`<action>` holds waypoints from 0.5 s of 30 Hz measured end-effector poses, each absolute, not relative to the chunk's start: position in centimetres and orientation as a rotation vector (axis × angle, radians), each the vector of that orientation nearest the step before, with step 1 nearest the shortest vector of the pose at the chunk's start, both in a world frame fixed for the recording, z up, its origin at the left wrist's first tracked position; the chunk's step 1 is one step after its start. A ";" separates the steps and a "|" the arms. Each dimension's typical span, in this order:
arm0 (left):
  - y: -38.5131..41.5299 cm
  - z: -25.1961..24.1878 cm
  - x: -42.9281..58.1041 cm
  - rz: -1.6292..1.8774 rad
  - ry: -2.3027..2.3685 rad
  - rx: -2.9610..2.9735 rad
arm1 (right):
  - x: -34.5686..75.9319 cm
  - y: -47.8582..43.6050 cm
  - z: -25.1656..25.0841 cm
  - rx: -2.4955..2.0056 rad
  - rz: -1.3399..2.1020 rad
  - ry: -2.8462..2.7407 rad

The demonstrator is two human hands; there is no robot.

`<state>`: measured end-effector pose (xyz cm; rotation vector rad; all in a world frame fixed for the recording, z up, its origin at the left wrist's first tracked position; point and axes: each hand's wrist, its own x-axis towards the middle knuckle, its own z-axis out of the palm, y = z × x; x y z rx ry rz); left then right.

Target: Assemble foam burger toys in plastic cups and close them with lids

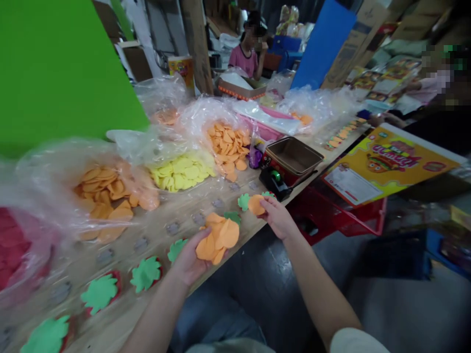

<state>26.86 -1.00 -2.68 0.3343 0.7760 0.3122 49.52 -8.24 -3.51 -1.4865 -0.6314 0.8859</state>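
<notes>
My left hand [189,262] is cupped around a fanned stack of orange foam discs [218,239] at the near edge of a long wooden table [162,230]. My right hand [278,216] pinches one orange foam disc [256,204] and presses it onto a green foam leaf [243,201] on the table. More green leaf shapes [146,273] lie in a row along the table to the left, some on red pieces. A green leaf [233,216] sits under an orange disc just above my left hand.
Clear plastic bags hold orange discs [110,191], yellow discs [182,174] and more orange discs [228,142]. A brown metal tray [294,157] and a black device [274,181] sit at the table edge. A red crate [338,215] stands below. Other people work at the far end and right.
</notes>
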 end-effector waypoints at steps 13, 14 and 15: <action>-2.2 -3.4 30.6 -0.015 0.817 0.450 | 57.4 -6.3 -8.2 -2.148 0.193 -1.138; -2.2 -3.4 30.5 -0.013 0.826 0.450 | 57.2 -6.5 -8.4 -2.180 0.137 -1.139; -2.1 -3.3 30.5 -0.005 0.837 0.447 | 56.9 -6.8 -8.5 -2.213 0.057 -1.149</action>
